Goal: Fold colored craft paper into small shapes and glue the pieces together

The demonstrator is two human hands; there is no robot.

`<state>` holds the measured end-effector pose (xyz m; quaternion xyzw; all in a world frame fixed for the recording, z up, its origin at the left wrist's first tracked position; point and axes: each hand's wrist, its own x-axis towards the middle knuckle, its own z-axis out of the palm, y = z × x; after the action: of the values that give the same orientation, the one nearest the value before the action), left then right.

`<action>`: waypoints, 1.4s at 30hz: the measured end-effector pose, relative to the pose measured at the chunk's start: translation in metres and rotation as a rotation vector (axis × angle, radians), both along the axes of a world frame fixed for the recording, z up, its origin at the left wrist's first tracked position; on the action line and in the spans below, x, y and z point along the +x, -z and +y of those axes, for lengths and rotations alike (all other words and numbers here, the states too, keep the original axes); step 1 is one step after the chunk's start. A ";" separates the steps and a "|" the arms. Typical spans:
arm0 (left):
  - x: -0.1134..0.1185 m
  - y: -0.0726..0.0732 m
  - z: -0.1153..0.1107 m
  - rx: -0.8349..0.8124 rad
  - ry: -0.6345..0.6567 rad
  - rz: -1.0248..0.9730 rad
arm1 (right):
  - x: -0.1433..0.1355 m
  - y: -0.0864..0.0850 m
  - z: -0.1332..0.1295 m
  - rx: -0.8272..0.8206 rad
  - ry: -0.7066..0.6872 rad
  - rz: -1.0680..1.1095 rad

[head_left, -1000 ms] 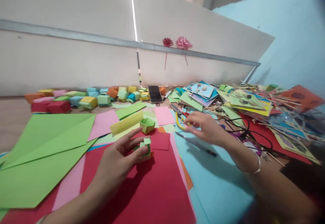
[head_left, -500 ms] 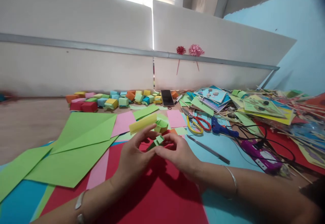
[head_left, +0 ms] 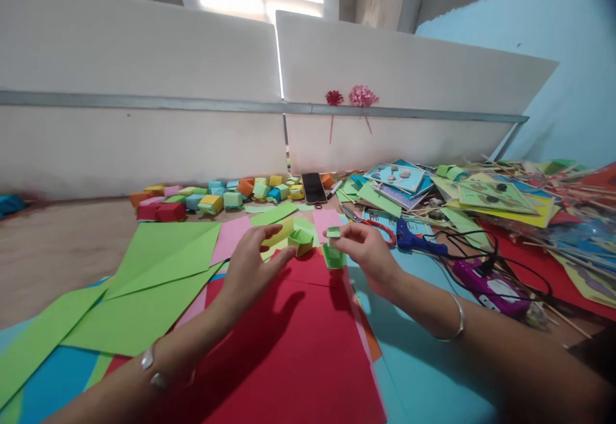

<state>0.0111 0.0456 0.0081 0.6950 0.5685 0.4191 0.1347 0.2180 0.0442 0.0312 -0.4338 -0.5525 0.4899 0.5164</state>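
Between finger and thumb, my right hand (head_left: 368,254) pinches a small folded light-green paper piece (head_left: 333,254) with a flap sticking up. My left hand (head_left: 255,262) is open, its thumb and fingers apart, just left of a yellow-green paper box (head_left: 301,242). Whether the left thumb touches that box is hard to tell. The box stands with its top open at the far end of a red paper sheet (head_left: 289,340). Behind the left fingers lies a yellow paper strip (head_left: 283,230), partly hidden.
Several folded paper cubes (head_left: 210,204) line the back beside a phone (head_left: 314,188). Red-handled scissors (head_left: 382,228), a blue glue gun (head_left: 416,238) and a purple power strip (head_left: 491,287) with cables lie right. Green sheets (head_left: 158,263) spread left; cards (head_left: 397,177) pile at back right.
My hands have moved apart. The right hand has carried the light-green paper piece to the right, while the left has let go and opened. The view has shifted slightly.
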 end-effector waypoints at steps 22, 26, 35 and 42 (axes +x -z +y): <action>0.040 0.001 0.061 0.048 0.222 0.517 | 0.033 -0.001 0.028 0.470 0.181 -0.377; 0.062 0.003 0.058 0.031 0.272 0.511 | 0.041 -0.010 0.034 0.381 0.219 -0.262; 0.056 0.000 0.047 -0.056 0.272 0.435 | 0.042 -0.006 0.039 0.196 0.056 -0.168; 0.027 -0.005 0.015 -0.101 0.408 0.407 | 0.031 0.003 0.027 0.138 -0.069 -0.313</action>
<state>0.0379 0.0604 0.0128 0.8572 0.4524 0.2063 0.1339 0.2487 0.0707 0.0286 -0.4491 -0.6729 0.3948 0.4354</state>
